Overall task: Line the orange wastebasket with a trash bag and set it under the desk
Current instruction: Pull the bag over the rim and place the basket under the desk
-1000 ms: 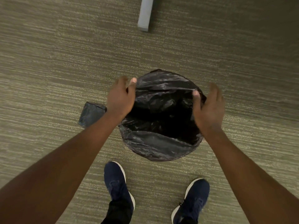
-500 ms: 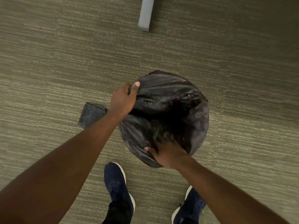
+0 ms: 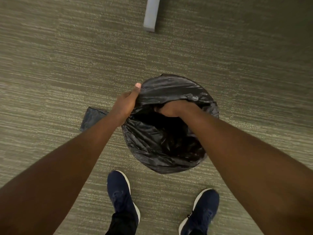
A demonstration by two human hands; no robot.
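A black trash bag point(image 3: 169, 145) is draped over a round wastebasket on the carpet in front of my feet; the bag covers the basket completely, so none of its orange shows. My left hand point(image 3: 126, 104) grips the bag's edge at the left rim, thumb pointing up. My right hand point(image 3: 171, 108) reaches into the bag's mouth near the far side, its fingers hidden under a fold of plastic.
A folded dark bag point(image 3: 92, 118) lies on the carpet left of the basket, partly behind my left arm. A grey desk leg point(image 3: 150, 14) stands at the top. My two blue shoes point(image 3: 122, 197) are just below the basket.
My right hand left the right rim, passed the near rim and now reaches inside the bag toward the far side. My left hand kept its grip on the left edge.
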